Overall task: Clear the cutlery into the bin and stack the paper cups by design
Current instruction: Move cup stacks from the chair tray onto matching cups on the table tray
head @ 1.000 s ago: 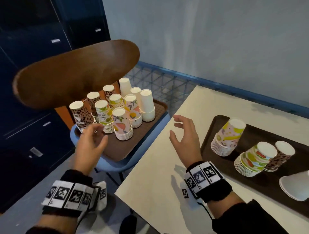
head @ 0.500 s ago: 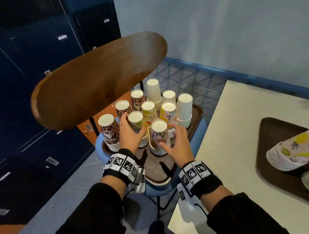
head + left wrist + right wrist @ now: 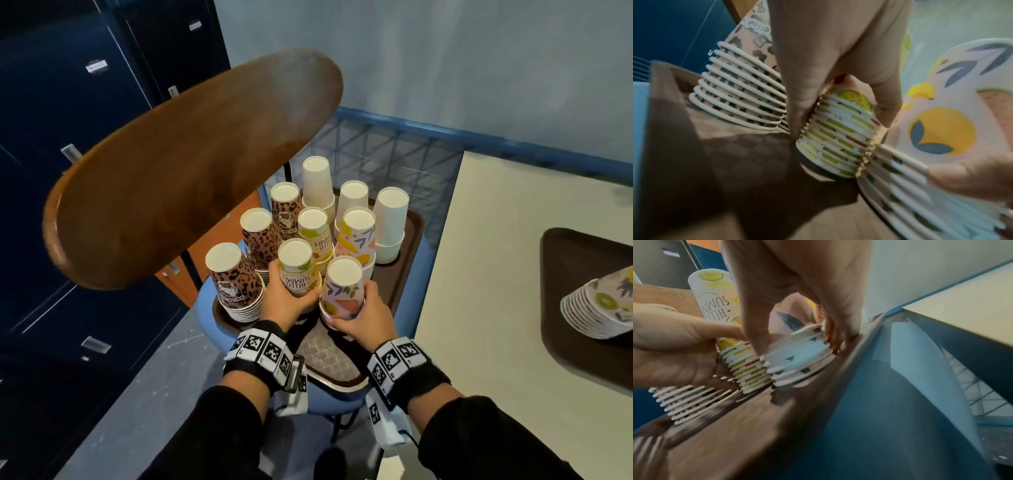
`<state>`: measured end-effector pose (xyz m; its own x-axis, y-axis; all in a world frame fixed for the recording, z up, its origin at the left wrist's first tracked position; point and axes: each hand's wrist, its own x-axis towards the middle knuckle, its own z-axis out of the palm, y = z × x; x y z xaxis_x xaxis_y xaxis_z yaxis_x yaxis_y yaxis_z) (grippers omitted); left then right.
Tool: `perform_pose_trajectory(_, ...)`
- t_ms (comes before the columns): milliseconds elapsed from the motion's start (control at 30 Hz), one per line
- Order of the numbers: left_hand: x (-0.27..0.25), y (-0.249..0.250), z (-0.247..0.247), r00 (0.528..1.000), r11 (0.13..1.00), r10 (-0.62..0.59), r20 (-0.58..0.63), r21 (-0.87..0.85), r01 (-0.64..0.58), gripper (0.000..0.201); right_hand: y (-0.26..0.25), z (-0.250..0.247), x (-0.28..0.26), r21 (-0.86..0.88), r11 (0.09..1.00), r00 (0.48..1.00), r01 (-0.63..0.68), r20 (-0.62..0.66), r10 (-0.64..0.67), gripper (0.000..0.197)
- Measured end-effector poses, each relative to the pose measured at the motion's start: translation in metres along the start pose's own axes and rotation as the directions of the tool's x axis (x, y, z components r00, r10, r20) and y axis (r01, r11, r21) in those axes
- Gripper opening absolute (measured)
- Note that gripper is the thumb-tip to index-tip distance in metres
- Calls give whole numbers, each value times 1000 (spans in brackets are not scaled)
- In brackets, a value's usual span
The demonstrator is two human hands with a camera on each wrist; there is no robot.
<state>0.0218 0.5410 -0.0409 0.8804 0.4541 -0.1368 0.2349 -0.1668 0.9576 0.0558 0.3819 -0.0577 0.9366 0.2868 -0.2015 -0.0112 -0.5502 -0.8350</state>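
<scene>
Several upside-down stacks of paper cups stand on a brown tray (image 3: 407,270) on a blue chair seat. My left hand (image 3: 286,301) grips the "Hello Summer" lemon stack (image 3: 297,270), thumb and fingers round its rims (image 3: 838,134). My right hand (image 3: 359,311) grips the pink fruit-and-leaf stack (image 3: 340,291) near its rims (image 3: 799,356). Leopard stacks (image 3: 233,281) stand to the left, plain white stacks (image 3: 390,219) at the back. No cutlery or bin is in view.
The chair's wooden backrest (image 3: 191,171) hangs over the tray's left side. A cream table (image 3: 496,308) lies to the right with a second brown tray (image 3: 561,342) holding a tipped cup stack (image 3: 599,308). A blue wire rack (image 3: 394,150) and dark lockers stand behind.
My view swung left from the table to the chair. Both hands moved onto the chair tray and closed round the two front cup stacks.
</scene>
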Motion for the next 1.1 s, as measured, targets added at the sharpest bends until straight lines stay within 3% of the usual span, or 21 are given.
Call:
perform_pose_trajectory(267, -12, -2, 5, 1000, 998, -3, 7, -55, 3, 94, 2, -11, -7, 51, 998, 999, 43, 7, -43, 79)
perform_pose_trajectory(400, -24, 8, 14, 1000, 989, -20, 4, -144, 21, 76, 7, -38, -24, 177, 983, 998, 55, -46, -47, 75)
perform_pose_trajectory(500, -37, 18, 32, 999, 990, 27, 44, -138, -20, 74, 10, -69, -43, 295, 951, 993, 91, -104, -62, 64)
perform_pose_trajectory(733, -85, 55, 113, 972, 980, 149, 181, -154, -122, 58, 42, -153, -88, 428, 888, 969, 170, -234, -73, 66)
perform_pose_trajectory(1100, -164, 102, 254, 904, 973, 207, 373, -176, -151, 65, 116, -286, -179, 447, 860, 892, 245, -452, -19, 62)
